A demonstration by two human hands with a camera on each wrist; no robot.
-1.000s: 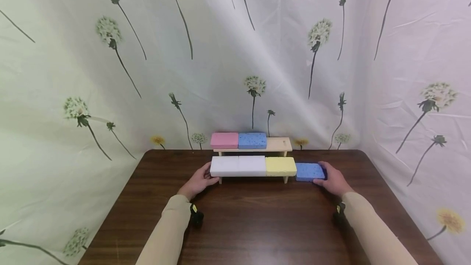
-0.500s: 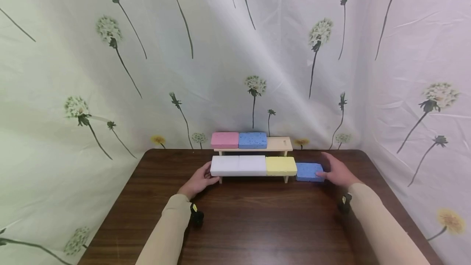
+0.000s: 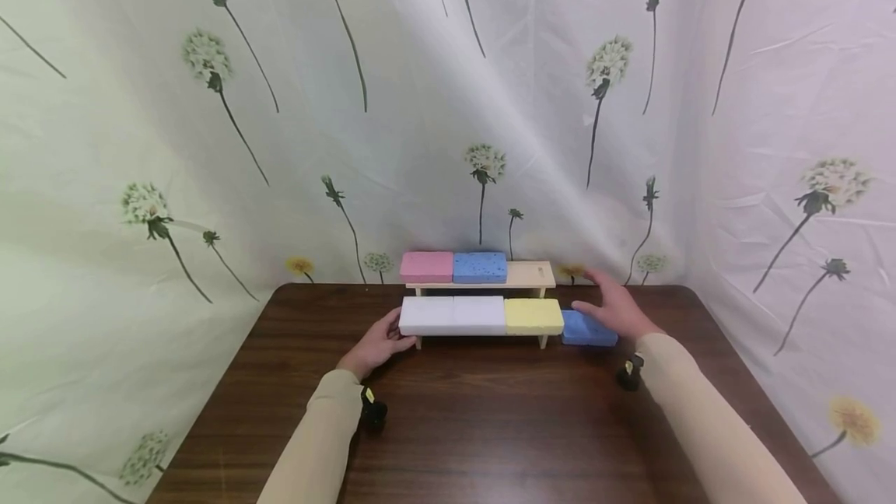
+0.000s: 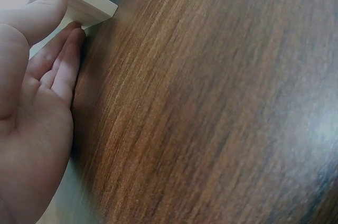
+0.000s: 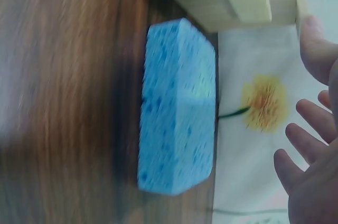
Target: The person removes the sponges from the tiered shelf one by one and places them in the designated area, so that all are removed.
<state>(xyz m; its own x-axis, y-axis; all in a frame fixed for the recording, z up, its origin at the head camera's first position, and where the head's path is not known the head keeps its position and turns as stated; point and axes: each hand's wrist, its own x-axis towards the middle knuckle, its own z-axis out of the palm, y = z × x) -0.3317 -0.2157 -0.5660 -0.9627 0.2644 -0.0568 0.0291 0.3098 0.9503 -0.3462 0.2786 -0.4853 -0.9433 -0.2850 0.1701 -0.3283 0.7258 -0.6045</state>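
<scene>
Two white sponges and a yellow sponge lie in a row on the front tier of a small wooden shelf. My left hand holds that tier's left end; in the left wrist view, its thumb and fingers lie either side of a wooden leg. A speckled blue sponge rests flat on the table, just right of the shelf. Above it, my right hand is raised with fingers spread and nothing in it; the hand partly covers the sponge in the head view.
A pink sponge and another blue sponge sit side by side on the back tier, whose right end shows bare wood. Flower-printed white fabric hangs close behind the dark wooden table.
My right hand has let go of the blue sponge on the table, drawn back to the right, then moved up and leftward over it. My left hand has stayed in place.
</scene>
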